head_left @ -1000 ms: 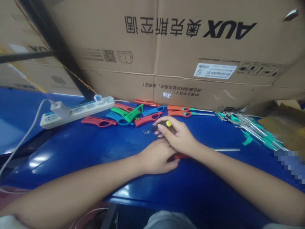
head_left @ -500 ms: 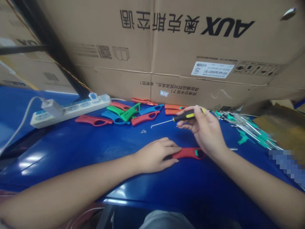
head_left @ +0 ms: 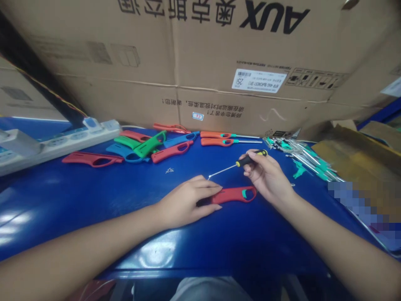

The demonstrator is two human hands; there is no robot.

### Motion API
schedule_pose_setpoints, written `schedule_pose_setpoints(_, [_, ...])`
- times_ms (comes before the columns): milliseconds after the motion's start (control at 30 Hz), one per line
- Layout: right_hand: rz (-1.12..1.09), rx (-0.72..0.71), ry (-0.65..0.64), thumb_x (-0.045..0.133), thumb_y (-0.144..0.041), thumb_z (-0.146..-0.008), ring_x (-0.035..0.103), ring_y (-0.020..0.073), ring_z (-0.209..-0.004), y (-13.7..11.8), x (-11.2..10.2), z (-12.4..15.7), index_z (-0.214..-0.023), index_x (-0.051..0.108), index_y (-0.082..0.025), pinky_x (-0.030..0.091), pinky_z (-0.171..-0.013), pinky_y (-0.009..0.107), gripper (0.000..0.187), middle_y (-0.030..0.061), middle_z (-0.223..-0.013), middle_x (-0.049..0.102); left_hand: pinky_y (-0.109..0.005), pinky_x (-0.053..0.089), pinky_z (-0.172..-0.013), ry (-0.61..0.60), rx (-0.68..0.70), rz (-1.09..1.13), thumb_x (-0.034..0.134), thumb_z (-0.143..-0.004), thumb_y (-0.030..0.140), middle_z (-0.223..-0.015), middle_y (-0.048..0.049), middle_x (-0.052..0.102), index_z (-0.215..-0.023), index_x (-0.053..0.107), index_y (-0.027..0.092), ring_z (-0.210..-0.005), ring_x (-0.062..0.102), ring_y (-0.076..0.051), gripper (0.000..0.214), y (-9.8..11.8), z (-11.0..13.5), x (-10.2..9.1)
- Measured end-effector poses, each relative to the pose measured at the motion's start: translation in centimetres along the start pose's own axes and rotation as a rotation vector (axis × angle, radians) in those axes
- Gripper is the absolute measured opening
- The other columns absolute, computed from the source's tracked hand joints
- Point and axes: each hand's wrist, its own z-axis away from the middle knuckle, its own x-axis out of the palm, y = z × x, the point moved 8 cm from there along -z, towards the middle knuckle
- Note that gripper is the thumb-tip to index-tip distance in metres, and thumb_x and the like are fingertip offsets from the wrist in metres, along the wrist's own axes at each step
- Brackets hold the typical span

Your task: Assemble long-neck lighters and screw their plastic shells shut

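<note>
My left hand (head_left: 188,200) is closed over the left end of a red plastic lighter handle (head_left: 234,195) lying on the blue table (head_left: 94,200). My right hand (head_left: 266,175) grips a small screwdriver (head_left: 247,160) with a black and yellow handle. Its thin shaft slants down to the left, and the tip sits just above my left fingers near the red handle. Tiny screws (head_left: 169,170) lie on the table behind my left hand.
Several red, blue and green handle shells (head_left: 140,146) lie in a pile at the back. Two orange lighters (head_left: 224,139) lie next to them. A heap of metal tubes with green parts (head_left: 300,156) lies to the right. A white power strip (head_left: 56,142) is on the left, cardboard boxes (head_left: 219,62) behind.
My right hand lifted the screwdriver off the table, swung it right, then brought its tip down toward the red handle. My left hand stayed on the handle. The camera shifted right.
</note>
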Motion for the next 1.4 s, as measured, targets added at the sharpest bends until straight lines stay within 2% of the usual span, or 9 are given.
schedule_pose_setpoints(133, [-0.007,0.025,0.033,0.095,-0.037,-0.056,0.051,0.0038,-0.045,0.1,-0.1,0.1,-0.07,0.069,-0.016,0.05,-0.039,0.014,0.037,-0.002,-0.066,0.069,-0.035,0.054,-0.095,0.077,-0.067,0.098,0.069,-0.096,0.033,-0.117,-0.0082,0.075,-0.127,0.071,0.018,-0.104,0.067,-0.02,0.034,-0.5,0.1,-0.7])
schedule_pose_setpoints(267, [-0.001,0.016,0.028,0.094,-0.039,-0.057,0.045,0.0035,-0.039,-0.1,0.1,0.2,-0.068,0.066,-0.016,0.045,-0.034,0.016,0.038,-0.003,-0.061,0.066,-0.029,0.055,-0.078,0.173,-0.16,0.195,0.075,-0.09,0.031,-0.107,-0.0062,0.076,-0.126,0.072,0.02,-0.091,0.067,-0.017,0.037,-0.7,0.4,-1.6])
schedule_pose_setpoints(400, [0.014,0.012,0.026,0.093,-0.041,-0.059,0.046,0.0037,-0.04,-0.1,0.1,0.3,-0.068,0.066,-0.015,0.046,-0.035,0.016,0.039,-0.0026,-0.063,0.066,-0.028,0.055,-0.078,0.221,-0.209,0.352,0.076,-0.088,0.029,-0.106,-0.0057,0.077,-0.117,0.074,0.018,-0.087,0.067,-0.015,0.031,-0.4,0.4,-1.7])
schedule_pose_setpoints(567, [0.039,0.009,-0.001,0.093,-0.042,-0.061,0.051,0.0043,-0.042,-0.2,0.4,0.5,-0.072,0.066,-0.015,0.049,-0.038,0.016,0.04,-0.0017,-0.067,0.067,-0.026,0.054,-0.072,0.268,-0.317,0.451,0.077,-0.087,0.031,-0.096,-0.0056,0.078,-0.102,0.077,0.016,-0.081,0.068,-0.014,0.021,-0.9,0.5,-1.6])
schedule_pose_setpoints(833, [0.059,0.016,-0.009,0.092,-0.042,-0.063,0.051,0.0046,-0.042,-0.1,0.4,0.7,-0.074,0.065,-0.015,0.05,-0.038,0.016,0.04,-0.0018,-0.067,0.067,-0.023,0.052,-0.069,0.295,-0.243,0.443,0.076,-0.089,0.025,-0.085,-0.0033,0.076,-0.087,0.078,0.017,-0.076,0.067,-0.012,0.008,-0.7,0.4,-2.2])
schedule_pose_setpoints(1133, [0.019,0.038,0.01,0.09,-0.036,-0.066,0.049,0.005,-0.041,0.1,0.0,0.4,-0.075,0.065,-0.015,0.048,-0.037,0.018,0.034,-0.0014,-0.068,0.068,-0.024,0.053,-0.071,0.29,-0.23,0.409,0.076,-0.09,0.025,-0.085,-0.0039,0.076,-0.087,0.079,0.017,-0.078,0.068,-0.014,0.008,-0.5,0.4,-2.3])
schedule_pose_setpoints(1400, [0.074,-0.014,-0.019,0.086,-0.036,-0.072,0.05,0.006,-0.042,-0.2,0.1,0.5,-0.077,0.063,-0.016,0.05,-0.037,0.019,0.03,-0.001,-0.07,0.068,-0.024,0.053,-0.07,0.277,-0.218,0.383,0.076,-0.089,0.023,-0.084,-0.0034,0.076,-0.087,0.079,0.017,-0.076,0.068,-0.013,0.007,-0.4,0.4,-2.2])
